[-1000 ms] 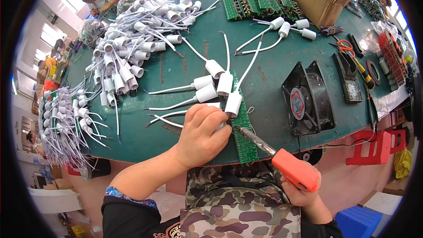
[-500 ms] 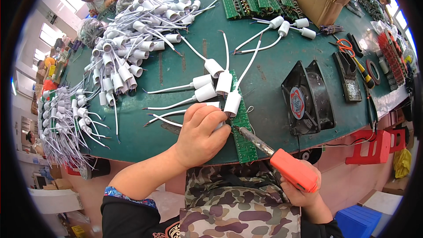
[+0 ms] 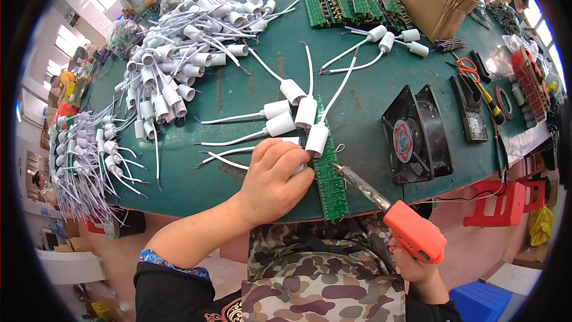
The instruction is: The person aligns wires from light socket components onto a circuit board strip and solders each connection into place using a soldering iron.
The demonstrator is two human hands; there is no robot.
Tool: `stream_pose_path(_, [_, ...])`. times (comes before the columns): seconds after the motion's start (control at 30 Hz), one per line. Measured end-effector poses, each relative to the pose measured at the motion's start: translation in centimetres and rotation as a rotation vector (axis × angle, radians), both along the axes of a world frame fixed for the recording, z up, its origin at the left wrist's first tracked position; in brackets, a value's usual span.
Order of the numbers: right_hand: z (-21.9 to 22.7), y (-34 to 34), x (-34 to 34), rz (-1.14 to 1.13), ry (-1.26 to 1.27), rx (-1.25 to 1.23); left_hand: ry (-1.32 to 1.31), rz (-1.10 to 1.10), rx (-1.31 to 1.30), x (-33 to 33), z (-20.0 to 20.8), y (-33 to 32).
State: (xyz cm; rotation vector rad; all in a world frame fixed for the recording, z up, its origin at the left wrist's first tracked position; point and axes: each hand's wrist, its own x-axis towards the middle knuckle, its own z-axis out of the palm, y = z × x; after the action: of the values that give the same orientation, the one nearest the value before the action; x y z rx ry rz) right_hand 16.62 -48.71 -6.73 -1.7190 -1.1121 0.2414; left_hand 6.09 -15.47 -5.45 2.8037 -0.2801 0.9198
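Note:
My left hand (image 3: 275, 174) is closed, its fingers bent around a white plastic cylinder beside a narrow green circuit board (image 3: 332, 194). Most of that cylinder is hidden by the fingers. In my right hand (image 3: 415, 266) is a soldering iron (image 3: 415, 232) with a red grip; its tip hovers over or touches the board near the fingers, I cannot tell which. Along the board's upper half sit several white cylinders with wire leads, the closest being one cylinder (image 3: 317, 140) just beyond my left fingertips. Two more cylinders (image 3: 280, 124) point their wires to the left.
A big pile of wired white cylinders (image 3: 170, 92) covers the left of the green table (image 3: 363, 137). To the right stand a black fan (image 3: 417, 134), an iron stand (image 3: 469, 107) and orange-handled scissors (image 3: 468, 68). Green boards (image 3: 351, 0) and a cardboard box (image 3: 438, 0) lie farther back.
The soldering iron and my right hand have shifted to the right, its tip drawing away from my left fingers. My left hand keeps its grip in nearly the same place.

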Motion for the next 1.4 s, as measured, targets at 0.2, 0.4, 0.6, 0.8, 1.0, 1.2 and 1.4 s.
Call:
stream_pose_path(0.2, [-0.9, -0.1, -0.1, -0.013, 0.004, 0.064, 0.014, -0.005, -0.009, 0.0, 0.2, -0.1])
stream_pose_path(0.4, [-1.2, -0.2, 0.1, 0.005, -0.019, 0.088, 0.022, -0.018, -0.011, 0.1, 0.3, -0.1])
stream_pose_path(0.6, [-0.8, 0.1, 0.2, 0.004, -0.052, 0.113, 0.053, -0.047, -0.056, 0.1, 0.4, -0.1])
stream_pose_path(0.8, [-0.6, 0.2, 0.2, 0.011, -0.042, 0.122, 0.087, -0.086, -0.029, 0.1, 0.6, 0.4])
stream_pose_path(1.0, [-0.7, 0.1, 0.3, 0.014, -0.042, 0.136, 0.155, -0.186, -0.014, 0.4, 1.6, 1.4])
stream_pose_path(1.2, [-0.8, 0.2, 0.2, -0.003, -0.075, 0.142, 0.166, -0.263, -0.119, 1.0, 1.6, 1.9])
stream_pose_path(1.4, [-1.1, 0.0, -0.1, -0.027, -0.07, 0.125, 0.163, -0.207, -0.261, 1.0, 1.0, 1.3])
